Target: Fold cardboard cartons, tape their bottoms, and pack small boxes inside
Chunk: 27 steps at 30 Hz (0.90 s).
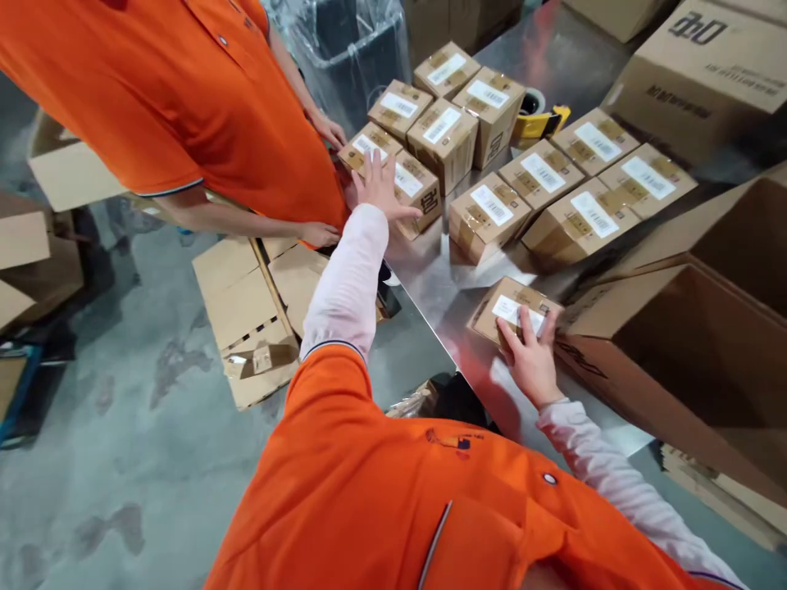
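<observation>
Head view: left hand (378,187) flat, fingers spread, on a labelled small carton (413,190) at the steel bench (430,287) edge beside a co-worker's hand (320,234); right hand (534,360), fingers apart, resting on a lone labelled carton (507,307) near a large open box (689,360).

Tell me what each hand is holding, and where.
Neither lifts anything. Right hand presses the near box at its labelled top; left hand lies flat atop a far box.

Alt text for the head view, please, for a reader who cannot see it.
The left hand lies flat on a small labelled carton at the metal table's edge, while the right hand rests on another small carton beside a large open box. A co-worker in orange stands opposite.
</observation>
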{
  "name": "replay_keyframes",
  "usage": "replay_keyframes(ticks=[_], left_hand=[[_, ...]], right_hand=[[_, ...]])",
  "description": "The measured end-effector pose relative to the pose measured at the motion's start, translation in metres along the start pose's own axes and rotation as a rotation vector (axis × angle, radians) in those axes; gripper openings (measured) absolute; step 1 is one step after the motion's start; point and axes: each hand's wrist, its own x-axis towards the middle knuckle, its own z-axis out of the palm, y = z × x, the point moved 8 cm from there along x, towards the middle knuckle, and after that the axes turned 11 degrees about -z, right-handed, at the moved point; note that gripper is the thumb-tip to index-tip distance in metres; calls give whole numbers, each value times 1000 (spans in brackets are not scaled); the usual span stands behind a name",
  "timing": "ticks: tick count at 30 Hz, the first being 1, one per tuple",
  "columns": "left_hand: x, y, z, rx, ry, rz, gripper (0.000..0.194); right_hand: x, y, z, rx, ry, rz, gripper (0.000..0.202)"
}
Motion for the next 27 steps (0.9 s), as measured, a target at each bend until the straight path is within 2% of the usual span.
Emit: replay_keyframes(ticks=[2, 4, 6, 8, 11, 14, 17, 19, 20, 21, 23, 25, 27], left_hand=[[21, -1, 0, -45, 14, -43, 155], [33, -1, 11, -57, -40, -72, 153], [32, -1, 22, -40, -91, -109, 154], [18, -4, 27, -12, -97, -161, 152], [-31, -15, 32, 47, -92, -270, 141], [-109, -15, 49, 130, -118, -321, 135], [-192, 0, 72, 99, -123, -239, 129], [-232, 12, 91, -17, -163, -114, 114], [-244, 16, 100, -99, -191, -39, 107], [-250, 19, 108, -197, -221, 30, 102], [-245, 13, 124, -435, -276, 93, 107], [-225, -4, 139, -679, -351, 39, 120], [-205, -18, 155, -881, -454, -36, 124]], right_hand=[[-7, -4, -1, -1, 1, -12, 55], [-14, -8, -3, -2, 6, -19, 57], [-21, -12, -6, -6, 10, -29, 58], [-28, -16, -8, 3, 5, -42, 59], [-39, -19, -11, 55, -26, -39, 61], [-52, -19, -13, 183, -45, -23, 59], [-67, -15, -17, 343, 41, 62, 72], [-76, -9, -17, 403, 112, 157, 73], [-80, -7, -16, 420, 137, 200, 70], [-83, -5, -15, 431, 151, 234, 66], [-86, -3, -13, 453, 160, 284, 61], [-89, 0, -11, 485, 169, 345, 66], [-94, 6, -10, 525, 198, 439, 78]])
